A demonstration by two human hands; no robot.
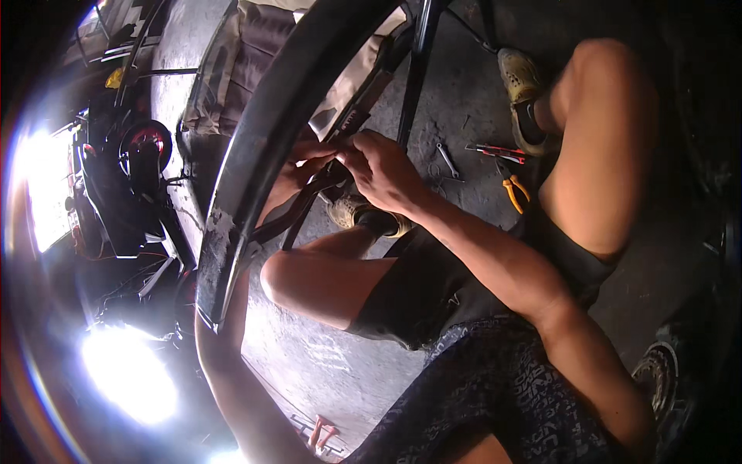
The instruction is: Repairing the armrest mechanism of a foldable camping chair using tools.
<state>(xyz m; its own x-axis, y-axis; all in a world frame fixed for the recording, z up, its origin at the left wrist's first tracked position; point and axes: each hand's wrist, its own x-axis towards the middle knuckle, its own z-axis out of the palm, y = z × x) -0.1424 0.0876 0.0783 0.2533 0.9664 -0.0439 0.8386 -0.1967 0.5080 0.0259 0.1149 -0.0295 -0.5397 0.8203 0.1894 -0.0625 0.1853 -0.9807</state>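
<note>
A long black curved bar (267, 131), scuffed at its lower end, crosses in front of my left forearm. Behind it is a narrow dark metal frame (317, 184). My left hand (292, 176) is partly hidden by the curved bar; its fingertips are pinched together at the frame. From the right, my right hand (380, 172) meets them with bent, closed fingers. What lies between the fingertips is too small to make out. Just above the hands, a dark ribbed piece (354, 121) sits on the frame.
On the grey floor to the right lie a wrench (447, 161), a red-handled tool (498, 151) and orange-handled pliers (513, 189). My bent legs flank the work. Brown cloth (246, 66) lies beyond the bar. A dark wheeled machine (116, 182) stands at the left.
</note>
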